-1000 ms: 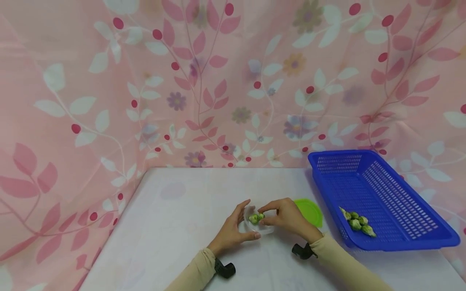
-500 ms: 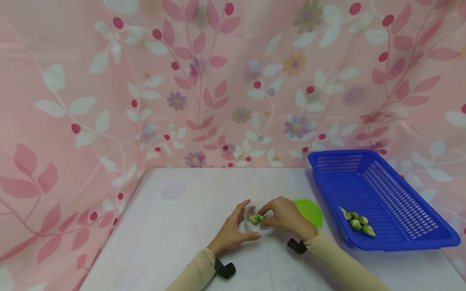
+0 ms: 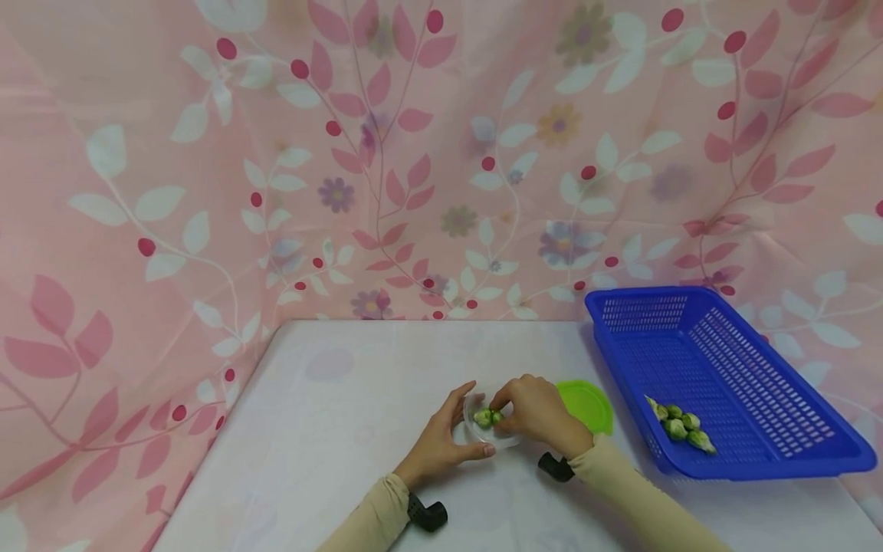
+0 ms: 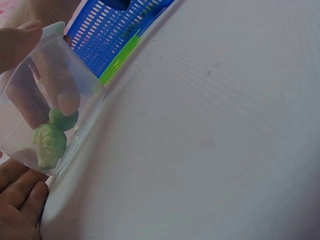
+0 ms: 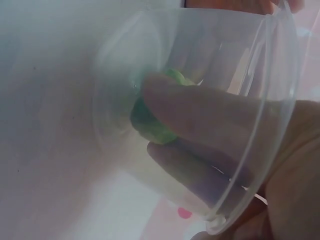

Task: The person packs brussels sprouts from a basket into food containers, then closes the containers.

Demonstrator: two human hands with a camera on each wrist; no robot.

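A clear plastic container [image 3: 474,432] stands on the table, several details of it visible through its walls. My left hand [image 3: 438,443] holds it from the left, thumb on the near side and fingers on the far side. My right hand [image 3: 539,412] reaches down inside from the right. Its fingertips pinch a small green Brussels sprout [image 4: 63,120] near the container's floor. Another, paler Brussels sprout [image 4: 50,146] lies against it in the container. Through the clear wall in the right wrist view, the right thumb [image 5: 200,107] presses on the pinched sprout.
Right of the container lies a bright green lid [image 3: 588,406], partly behind the right hand. Farther right stands a blue perforated basket [image 3: 731,383] with several Brussels sprouts [image 3: 679,426] in its near left corner. A pink floral cloth [image 3: 441,169] hangs behind the white table [image 3: 331,429].
The right hand has moved slightly left and deeper into the container with the sprout. The left hand and the container stay about where they were.
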